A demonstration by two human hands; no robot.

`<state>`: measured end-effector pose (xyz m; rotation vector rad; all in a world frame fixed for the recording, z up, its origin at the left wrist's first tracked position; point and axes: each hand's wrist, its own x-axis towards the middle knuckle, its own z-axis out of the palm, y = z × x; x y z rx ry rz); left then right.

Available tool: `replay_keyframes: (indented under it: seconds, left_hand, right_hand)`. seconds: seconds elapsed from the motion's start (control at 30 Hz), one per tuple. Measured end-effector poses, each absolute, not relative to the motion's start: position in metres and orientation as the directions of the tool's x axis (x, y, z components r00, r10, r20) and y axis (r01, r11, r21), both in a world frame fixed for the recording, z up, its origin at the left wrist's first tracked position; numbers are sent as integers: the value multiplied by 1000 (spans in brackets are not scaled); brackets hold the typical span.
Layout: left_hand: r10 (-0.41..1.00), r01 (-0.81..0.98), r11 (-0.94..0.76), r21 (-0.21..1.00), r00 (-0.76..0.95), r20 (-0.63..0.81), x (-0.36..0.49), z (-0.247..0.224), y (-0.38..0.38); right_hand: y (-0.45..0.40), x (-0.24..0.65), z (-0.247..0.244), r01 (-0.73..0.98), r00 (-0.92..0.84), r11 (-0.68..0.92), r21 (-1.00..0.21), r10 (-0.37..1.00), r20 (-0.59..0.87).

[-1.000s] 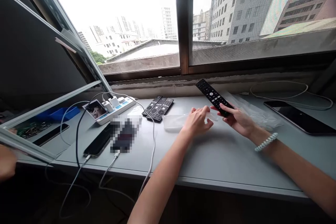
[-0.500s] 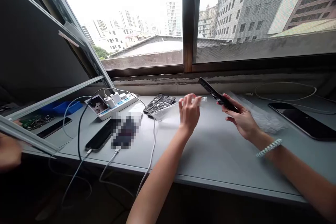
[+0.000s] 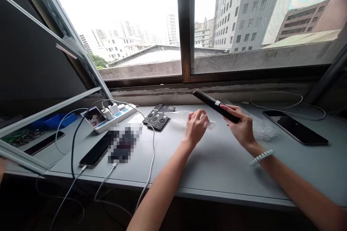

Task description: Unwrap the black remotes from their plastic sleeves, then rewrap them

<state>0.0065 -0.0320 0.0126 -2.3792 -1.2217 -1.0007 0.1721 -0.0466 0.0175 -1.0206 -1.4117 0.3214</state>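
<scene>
A black remote control (image 3: pixel 205 97) is gripped in my right hand (image 3: pixel 241 126), raised above the table and tilted, with a small white label on the side in view. Close by on its left, my left hand (image 3: pixel 194 126) has its fingers closed on a clear plastic bag (image 3: pixel 210 125), part of which sticks out past the fingertips. Several black remotes (image 3: pixel 157 117) lie side by side on the table beyond my left hand. Behind my right wrist is a heap of clear plastic bags (image 3: pixel 264 130).
A white power strip (image 3: pixel 119 115) with plugged-in chargers stands left, near phones on charging cables (image 3: pixel 153 148). A large black phone or tablet (image 3: pixel 296 126) lies right. The metal frame (image 3: pixel 51 95) and blue bin (image 3: pixel 61 120) are far left. The window wall bounds the back.
The remote in my right hand has turned, now showing its plain side with the white label. My left hand still holds the bag, drawn away from the remotes. The view has shifted slightly.
</scene>
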Motion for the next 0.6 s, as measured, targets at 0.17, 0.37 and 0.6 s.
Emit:
replay_keyframes:
  seconds: [0.17,0.37,0.6]
  left_hand:
    - [714,779,-620,97,509,481,8,8,-31]
    - [760,784,-605,136,518,393,8,8,-34]
    - [805,854,-519,33,475,357,3,6,-30]
  right_hand:
    - [-53,176,20,663,44,652,-368,457,889]
    - [-53,181,18,799,-78,589,-119,298,951]
    - [-53,184,22,800,-71,577,-161,358,931]
